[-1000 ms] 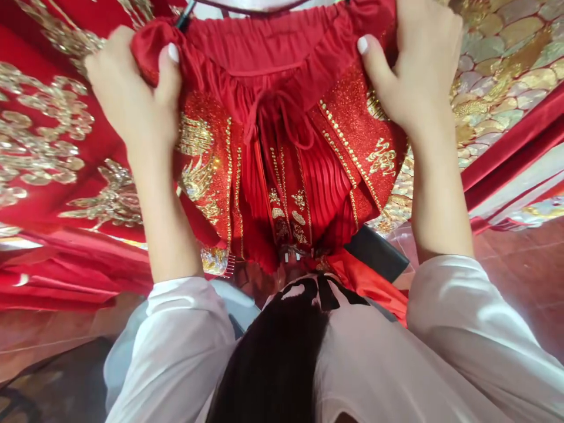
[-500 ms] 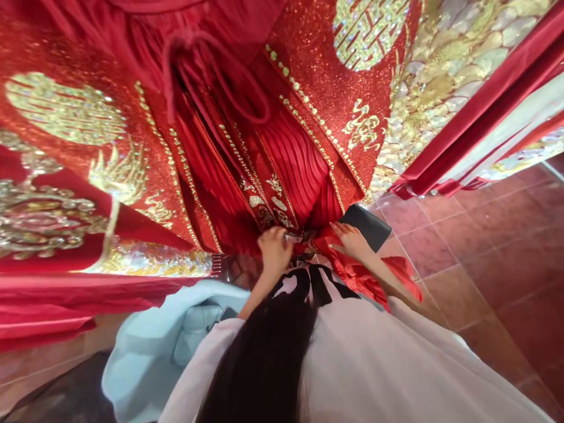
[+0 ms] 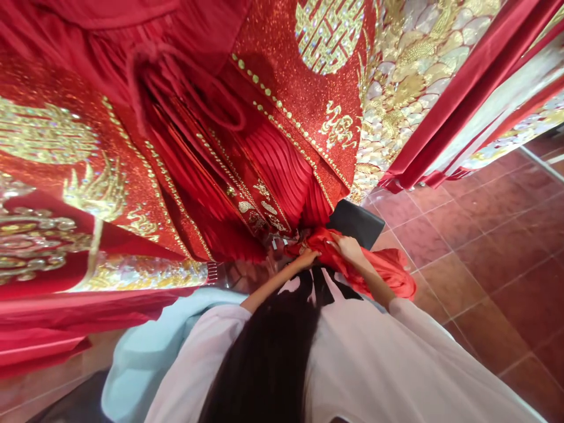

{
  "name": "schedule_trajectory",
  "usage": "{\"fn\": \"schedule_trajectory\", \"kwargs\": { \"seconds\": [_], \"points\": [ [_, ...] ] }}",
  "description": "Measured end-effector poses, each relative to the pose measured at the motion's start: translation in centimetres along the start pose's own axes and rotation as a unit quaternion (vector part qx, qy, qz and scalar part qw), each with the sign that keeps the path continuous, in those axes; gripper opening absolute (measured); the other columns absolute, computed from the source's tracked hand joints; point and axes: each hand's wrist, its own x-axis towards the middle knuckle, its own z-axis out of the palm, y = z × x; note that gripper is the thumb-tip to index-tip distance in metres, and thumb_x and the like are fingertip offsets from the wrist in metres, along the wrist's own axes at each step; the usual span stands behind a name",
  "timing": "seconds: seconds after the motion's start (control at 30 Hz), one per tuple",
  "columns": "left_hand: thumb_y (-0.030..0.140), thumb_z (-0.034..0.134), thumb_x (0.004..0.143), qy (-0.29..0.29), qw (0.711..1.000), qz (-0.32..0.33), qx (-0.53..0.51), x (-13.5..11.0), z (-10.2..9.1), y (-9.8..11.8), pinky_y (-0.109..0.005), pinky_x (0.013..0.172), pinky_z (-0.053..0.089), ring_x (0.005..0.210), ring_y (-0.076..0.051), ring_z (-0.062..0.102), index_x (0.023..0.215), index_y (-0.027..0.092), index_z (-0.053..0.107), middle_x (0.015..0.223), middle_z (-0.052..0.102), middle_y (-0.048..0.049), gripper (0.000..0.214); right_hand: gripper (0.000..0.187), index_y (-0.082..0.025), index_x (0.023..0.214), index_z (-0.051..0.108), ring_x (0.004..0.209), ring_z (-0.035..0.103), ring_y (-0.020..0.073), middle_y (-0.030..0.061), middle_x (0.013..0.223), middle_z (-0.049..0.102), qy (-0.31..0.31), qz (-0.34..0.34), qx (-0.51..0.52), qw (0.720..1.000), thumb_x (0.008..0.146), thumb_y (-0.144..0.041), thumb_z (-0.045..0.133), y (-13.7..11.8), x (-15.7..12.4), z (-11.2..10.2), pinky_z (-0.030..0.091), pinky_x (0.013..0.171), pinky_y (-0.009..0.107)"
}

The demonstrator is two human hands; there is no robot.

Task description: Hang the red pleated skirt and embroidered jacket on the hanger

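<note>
A bunched piece of shiny red cloth (image 3: 388, 267) lies across my lap, its loose end spreading to the right. My left hand (image 3: 308, 257) has its fingers closed at the cloth's left part. Close beside it, my right hand (image 3: 349, 248) grips the same cloth from above, fingers curled into the folds. Just beyond the hands hangs a red pleated skirt (image 3: 282, 155) with gold beaded trim, its lower end near the cloth. A small, pale, shiny item (image 3: 278, 242) sits left of the cloth, too small to name.
A flat black object (image 3: 358, 224) lies just beyond my right hand. Gold-embroidered red garments (image 3: 332, 126) hang ahead, with red drapes (image 3: 467, 100) at the right. A light blue seat-like shape (image 3: 150, 352) is at my left. Reddish floor tiles (image 3: 497, 258) extend to the right.
My left hand has moved right, away from the skirt's hem, to the red cloth. My right hand has closed on the cloth, which is now more gathered. The view has shifted slightly right.
</note>
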Motion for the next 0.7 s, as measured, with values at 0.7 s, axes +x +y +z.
{"fn": "schedule_trajectory", "kwargs": {
  "seconds": [0.7],
  "points": [
    [0.060,0.079,0.056,0.313,0.749,0.544,-0.213,-18.3,-1.0,18.4,-0.019,0.053,0.049,0.051,-0.008,0.057,0.061,0.019,0.060,0.059,0.061,0.0038,0.045,0.054,-0.022,0.136,0.048,0.091,0.062,0.0235,0.0094,0.100,0.066,0.519,-0.389,0.228,0.726,0.084,-0.034,0.061,-11.2,-8.4,-11.5,0.052,0.080,0.039]
  ]
}}
